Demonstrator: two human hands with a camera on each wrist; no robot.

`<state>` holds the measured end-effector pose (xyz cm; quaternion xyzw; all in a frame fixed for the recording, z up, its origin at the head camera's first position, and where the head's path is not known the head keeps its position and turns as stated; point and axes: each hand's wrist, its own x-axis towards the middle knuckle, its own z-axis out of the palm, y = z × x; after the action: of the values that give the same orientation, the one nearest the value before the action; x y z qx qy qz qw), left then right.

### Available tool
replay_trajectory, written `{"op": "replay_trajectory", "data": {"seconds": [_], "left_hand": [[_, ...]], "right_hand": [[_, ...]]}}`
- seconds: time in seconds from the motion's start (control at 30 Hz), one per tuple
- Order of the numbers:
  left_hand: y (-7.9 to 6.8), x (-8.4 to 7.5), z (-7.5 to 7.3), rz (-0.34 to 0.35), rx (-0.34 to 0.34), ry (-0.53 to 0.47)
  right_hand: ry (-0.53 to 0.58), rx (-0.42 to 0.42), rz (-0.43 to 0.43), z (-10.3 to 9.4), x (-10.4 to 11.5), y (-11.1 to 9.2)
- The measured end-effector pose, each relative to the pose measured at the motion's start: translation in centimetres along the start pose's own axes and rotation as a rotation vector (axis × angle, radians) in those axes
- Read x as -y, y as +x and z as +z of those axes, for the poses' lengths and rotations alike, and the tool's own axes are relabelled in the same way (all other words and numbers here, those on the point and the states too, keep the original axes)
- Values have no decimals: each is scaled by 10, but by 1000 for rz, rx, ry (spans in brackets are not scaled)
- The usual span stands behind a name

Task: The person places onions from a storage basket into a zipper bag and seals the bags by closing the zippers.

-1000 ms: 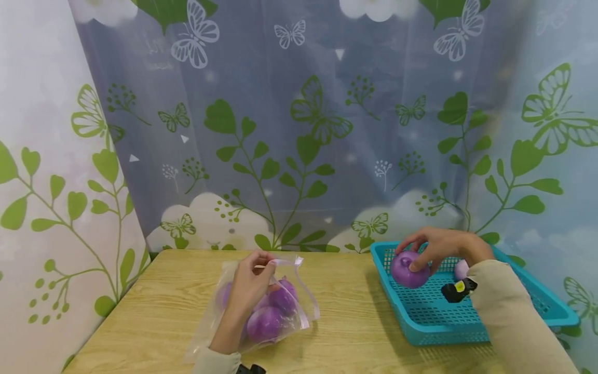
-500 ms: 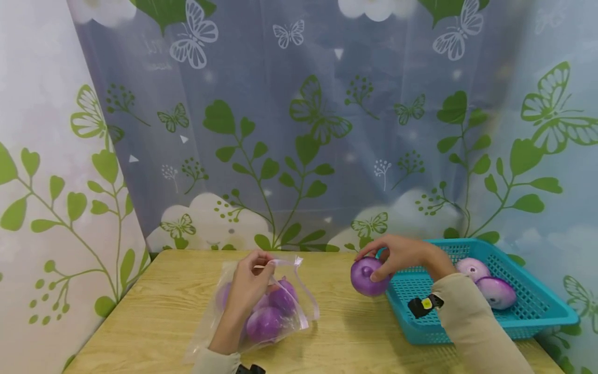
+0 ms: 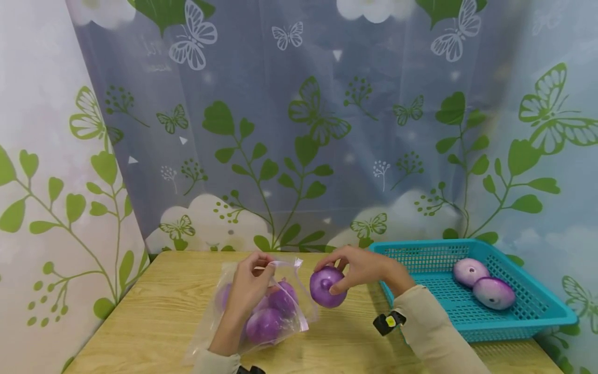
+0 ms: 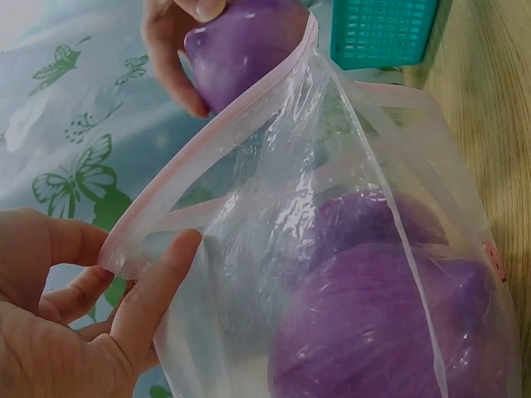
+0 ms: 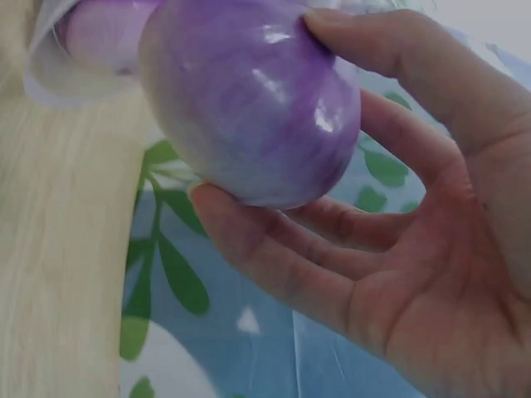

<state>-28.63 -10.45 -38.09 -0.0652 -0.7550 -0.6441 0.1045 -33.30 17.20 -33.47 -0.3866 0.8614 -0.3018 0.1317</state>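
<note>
A clear zip bag (image 3: 299, 311) with several purple onions (image 3: 265, 325) inside lies on the left part of the table. My left hand (image 3: 249, 283) pinches the bag's rim at its upper edge; in the left wrist view thumb and fingers (image 4: 158, 286) hold the pink-edged mouth, which gapes toward the right. A purple onion (image 3: 328, 286) is in my right hand (image 3: 362, 267), held up just right of the bag's mouth and apart from it. Close up in the right wrist view, thumb and fingertips (image 5: 217, 207) grip this onion (image 5: 249, 108) from opposite sides.
To the right stands a turquoise plastic basket (image 3: 472, 332) with two onions (image 3: 493, 292) at its right side. The wooden table (image 3: 159, 291) ends at a printed curtain (image 3: 261, 130) behind. Black wrist cameras (image 3: 389, 322) sit on both wrists.
My right hand has carried the onion out of the basket and leftward to beside the bag, uncovering two onions in the basket. The left hand and bag have stayed put.
</note>
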Motion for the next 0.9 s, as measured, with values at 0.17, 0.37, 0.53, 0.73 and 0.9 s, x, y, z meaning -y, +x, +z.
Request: {"op": "replay_trajectory", "data": {"seconds": [0.17, 0.37, 0.53, 0.73, 0.9], "left_hand": [[0, -1, 0, 4, 1, -2], [0, -1, 0, -2, -5, -6], [0, -2, 1, -8, -5, -8], [0, -2, 0, -4, -15, 8], [1, -2, -1, 2, -18, 13]], "right_hand": [[-50, -55, -51, 15, 9, 13], [-75, -157, -87, 30, 13, 24], [-33, -191, -85, 44, 13, 32], [18, -234, -55, 57, 14, 38], [34, -252, -66, 63, 11, 41]]}}
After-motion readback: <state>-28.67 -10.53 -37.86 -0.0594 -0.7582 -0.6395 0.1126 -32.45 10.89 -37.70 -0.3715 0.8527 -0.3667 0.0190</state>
